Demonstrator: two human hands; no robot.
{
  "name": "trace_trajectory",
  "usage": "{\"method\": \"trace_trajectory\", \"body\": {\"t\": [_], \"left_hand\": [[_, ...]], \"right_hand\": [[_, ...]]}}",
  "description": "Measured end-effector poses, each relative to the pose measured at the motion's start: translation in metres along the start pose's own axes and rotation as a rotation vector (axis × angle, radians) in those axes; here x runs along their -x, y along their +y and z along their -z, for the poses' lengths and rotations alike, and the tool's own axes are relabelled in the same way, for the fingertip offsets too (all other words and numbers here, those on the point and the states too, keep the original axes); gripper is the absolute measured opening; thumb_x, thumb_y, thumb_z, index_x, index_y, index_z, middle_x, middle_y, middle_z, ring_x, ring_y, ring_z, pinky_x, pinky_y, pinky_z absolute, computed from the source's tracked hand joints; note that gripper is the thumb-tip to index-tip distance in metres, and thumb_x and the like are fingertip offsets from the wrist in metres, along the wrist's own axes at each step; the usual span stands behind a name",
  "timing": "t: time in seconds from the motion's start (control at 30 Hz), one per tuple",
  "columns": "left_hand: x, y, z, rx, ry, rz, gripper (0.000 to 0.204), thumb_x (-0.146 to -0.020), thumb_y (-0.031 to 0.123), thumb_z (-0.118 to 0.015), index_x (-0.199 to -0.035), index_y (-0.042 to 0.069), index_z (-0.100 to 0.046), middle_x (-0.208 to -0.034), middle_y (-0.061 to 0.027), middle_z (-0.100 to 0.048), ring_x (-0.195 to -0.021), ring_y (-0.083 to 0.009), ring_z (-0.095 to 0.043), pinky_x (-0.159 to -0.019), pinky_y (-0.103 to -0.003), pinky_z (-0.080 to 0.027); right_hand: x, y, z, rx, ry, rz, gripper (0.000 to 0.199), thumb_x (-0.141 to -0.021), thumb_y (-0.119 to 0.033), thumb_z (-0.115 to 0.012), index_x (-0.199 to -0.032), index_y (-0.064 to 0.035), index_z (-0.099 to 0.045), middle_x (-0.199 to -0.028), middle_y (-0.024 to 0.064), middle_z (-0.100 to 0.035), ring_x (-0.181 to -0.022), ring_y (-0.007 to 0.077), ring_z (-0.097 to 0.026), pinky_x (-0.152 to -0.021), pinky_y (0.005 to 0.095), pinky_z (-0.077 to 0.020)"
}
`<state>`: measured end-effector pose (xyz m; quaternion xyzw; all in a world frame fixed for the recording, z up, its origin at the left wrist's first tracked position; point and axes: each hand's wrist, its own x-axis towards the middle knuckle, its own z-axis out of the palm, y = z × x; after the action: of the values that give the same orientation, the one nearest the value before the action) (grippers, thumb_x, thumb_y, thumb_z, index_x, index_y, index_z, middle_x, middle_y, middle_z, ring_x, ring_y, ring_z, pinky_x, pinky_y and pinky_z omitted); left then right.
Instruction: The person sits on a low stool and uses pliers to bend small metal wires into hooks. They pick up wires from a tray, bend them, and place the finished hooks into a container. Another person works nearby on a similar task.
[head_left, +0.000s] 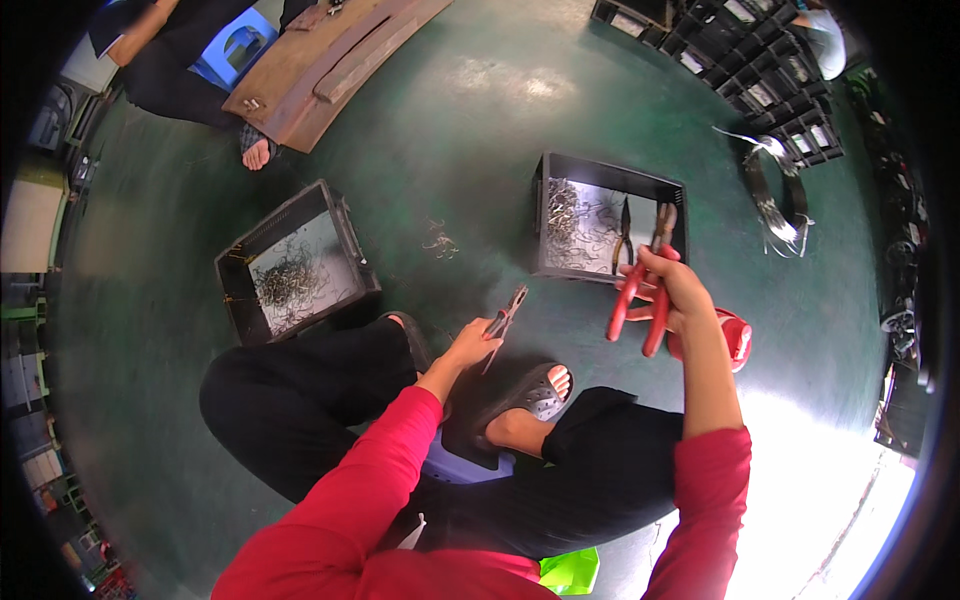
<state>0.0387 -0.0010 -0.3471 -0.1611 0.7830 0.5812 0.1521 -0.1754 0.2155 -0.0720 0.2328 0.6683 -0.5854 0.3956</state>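
Note:
In front of my right foot, my left hand (474, 345) is closed around a pair of grey pliers (511, 307), jaws pointing up and away. Farther right, my right hand (676, 283) grips red-handled pliers (657, 322) at the near edge of a black crate (548, 158); their jaws reach over it. Their red handles are spread apart. Inside that crate lie many small bent wire pieces (563, 208) on a pale lining and another pair of dark pliers (624, 235). Between the crates, a few wire pieces (440, 240) lie on the green floor.
At my left stands a second black crate (352, 245) holding a heap of wire pieces (287, 284). A red object (738, 338) sits beside my right forearm. Wire coils (780, 195) and stacked black crates (735, 45) are far right. Another person sits by a wooden bench (310, 75).

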Motion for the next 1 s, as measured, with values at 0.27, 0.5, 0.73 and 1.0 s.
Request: {"method": "trace_trajectory", "body": {"t": [0.27,0.5,0.73,1.0], "left_hand": [[-0.09,-0.021,0.095,-0.189,0.672,-0.171,0.02,-0.08,0.015,-0.07,-0.097,0.006,-0.068,-0.09,-0.0112,-0.067,-0.076,-0.023,-0.063,-0.073,-0.035,-0.05],[-0.161,-0.033,0.166,-0.235,0.723,-0.065,0.021,-0.078,0.012,-0.071,-0.098,0.011,-0.067,-0.096,-0.0105,-0.065,-0.082,-0.029,-0.065,-0.076,-0.039,-0.05],[-0.167,0.013,0.172,-0.231,0.584,0.0,0.012,-0.083,0.014,-0.067,-0.092,0.009,-0.064,-0.085,-0.0076,-0.069,-0.074,-0.0217,-0.067,-0.067,-0.034,-0.051],[-0.088,0.197,0.154,0.418,0.438,-0.238,0.005,-0.09,0.006,-0.061,-0.094,0.003,-0.06,-0.089,-0.0095,-0.07,-0.083,-0.0155,-0.068,-0.069,-0.025,-0.051]], "right_hand": [[0.025,-0.005,0.001,-0.006,-0.068,0.116,0.043,-0.093,-0.031,-0.059,-0.123,-0.0019,-0.05,-0.111,0.0115,-0.063,-0.103,0.0217,-0.06,-0.08,0.0408,-0.0518],[0.022,-0.005,-0.004,0.041,-0.078,0.126,0.051,-0.095,-0.03,-0.055,-0.134,-0.0011,-0.041,-0.113,0.0132,-0.062,-0.105,0.025,-0.06,-0.081,0.0437,-0.0527],[0.03,-0.009,-0.018,0.107,-0.097,0.132,0.043,-0.094,-0.027,-0.057,-0.126,0.0006,-0.049,-0.111,0.009,-0.061,-0.108,0.0182,-0.056,-0.089,0.0361,-0.046],[0.044,-0.008,-0.046,0.404,-0.323,0.197,0.046,-0.094,-0.03,-0.059,-0.128,-0.0016,-0.046,-0.114,0.0084,-0.06,-0.108,0.0175,-0.055,-0.092,0.0342,-0.0445]]}}
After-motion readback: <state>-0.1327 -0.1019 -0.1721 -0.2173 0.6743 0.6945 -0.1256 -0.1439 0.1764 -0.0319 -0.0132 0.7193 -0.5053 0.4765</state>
